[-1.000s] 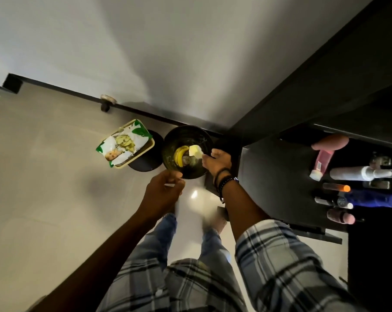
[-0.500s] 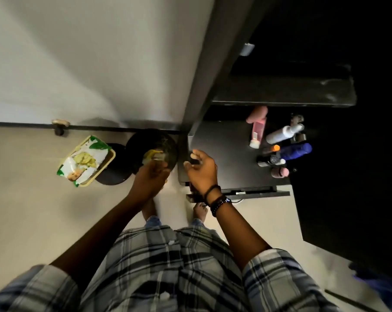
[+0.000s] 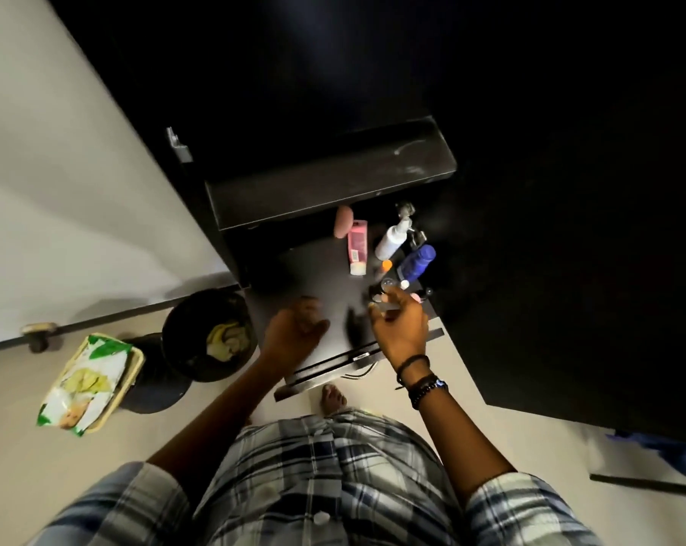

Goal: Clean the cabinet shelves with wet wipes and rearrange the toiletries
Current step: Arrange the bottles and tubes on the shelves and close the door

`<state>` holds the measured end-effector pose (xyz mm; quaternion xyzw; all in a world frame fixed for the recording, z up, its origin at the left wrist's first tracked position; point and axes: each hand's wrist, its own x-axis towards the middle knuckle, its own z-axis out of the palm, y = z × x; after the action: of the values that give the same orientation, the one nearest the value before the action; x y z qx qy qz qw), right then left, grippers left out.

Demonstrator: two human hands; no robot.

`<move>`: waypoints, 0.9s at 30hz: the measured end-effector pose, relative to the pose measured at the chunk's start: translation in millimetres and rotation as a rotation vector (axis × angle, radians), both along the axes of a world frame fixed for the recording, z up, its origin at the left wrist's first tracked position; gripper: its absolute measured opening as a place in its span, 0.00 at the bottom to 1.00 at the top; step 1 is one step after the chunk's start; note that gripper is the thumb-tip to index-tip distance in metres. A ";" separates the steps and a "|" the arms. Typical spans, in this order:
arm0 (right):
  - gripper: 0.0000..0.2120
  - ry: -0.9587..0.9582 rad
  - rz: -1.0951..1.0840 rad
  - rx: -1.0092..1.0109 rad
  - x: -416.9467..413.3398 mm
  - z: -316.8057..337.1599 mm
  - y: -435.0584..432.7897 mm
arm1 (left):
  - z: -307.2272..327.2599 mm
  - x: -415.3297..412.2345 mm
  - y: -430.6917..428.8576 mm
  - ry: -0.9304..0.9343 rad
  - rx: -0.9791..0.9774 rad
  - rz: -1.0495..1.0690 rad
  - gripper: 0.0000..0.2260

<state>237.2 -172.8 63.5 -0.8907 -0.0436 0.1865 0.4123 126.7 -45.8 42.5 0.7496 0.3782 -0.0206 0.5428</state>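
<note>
The black cabinet's lower shelf (image 3: 314, 277) carries toiletries at its right: a pink tube (image 3: 357, 246), a white bottle (image 3: 390, 240), a blue bottle (image 3: 418, 264) and a small orange-capped item (image 3: 386, 265). My right hand (image 3: 402, 329) hovers at the near edge of this group, its fingers pinched on a small slim grey item (image 3: 383, 306). Blurred and loosely curled, my left hand (image 3: 296, 331) is over the bare left part of the shelf and holds nothing. A green and white wet wipes pack (image 3: 85, 382) lies in a shallow tray on the floor at the left.
A round black bin (image 3: 176, 340) with crumpled yellowish wipes inside stands on the floor between the wipes pack and the cabinet. A dusty upper shelf (image 3: 333, 187) juts out above the toiletries. One bare foot (image 3: 333, 398) shows beneath the cabinet's front edge.
My view swung from the bin to the cabinet. My left hand left the bin and came over the shelf. My right hand moved right to the toiletries.
</note>
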 end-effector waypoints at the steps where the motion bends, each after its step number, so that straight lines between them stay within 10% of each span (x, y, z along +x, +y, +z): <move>1: 0.15 -0.052 0.016 -0.031 4.6 0.8 -9.0 | -2.9 7.1 -5.1 0.005 0.024 -0.017 0.16; 27: 0.09 -0.187 0.368 -0.400 74.5 -52.8 -52.5 | -47.0 127.8 -59.5 -0.015 0.587 -0.355 0.13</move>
<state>311.7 -225.3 10.7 -0.9448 -0.2046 0.1804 0.1816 254.6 -105.3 -4.6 0.9281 0.2276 0.0002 0.2948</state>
